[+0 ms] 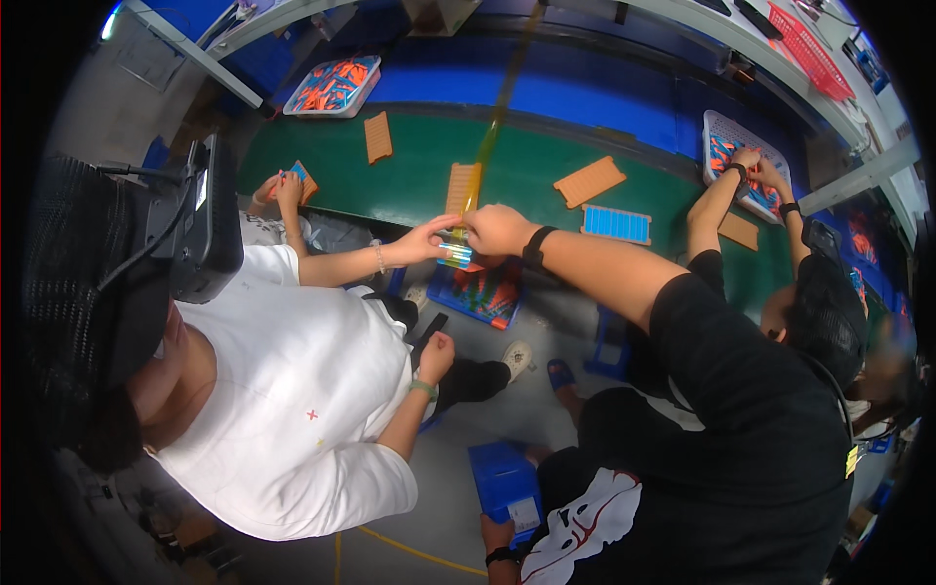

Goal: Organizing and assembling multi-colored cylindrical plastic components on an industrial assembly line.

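The wearer's own hands are out of view, so their fingers' state cannot be told. At the green worktop's (409, 190) near edge, a white-shirted co-worker's hand (417, 243), fingers extended, and a black-sleeved co-worker's hand (499, 231), fingers curled, meet by shiny clear film (455, 255), presumably steadying it.

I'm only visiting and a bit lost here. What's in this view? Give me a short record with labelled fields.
Centre: black-sleeved person's hand and white-shirted person's hand meet around a small shiny strip
Strip's grip: whose fingers hold it is unclear
Surface: green tabletop
Trays: several orange, ribbed, including one angled tray; another tray shows blue inside
Containers: left white basket, right white basket; orange and blue pieces in both
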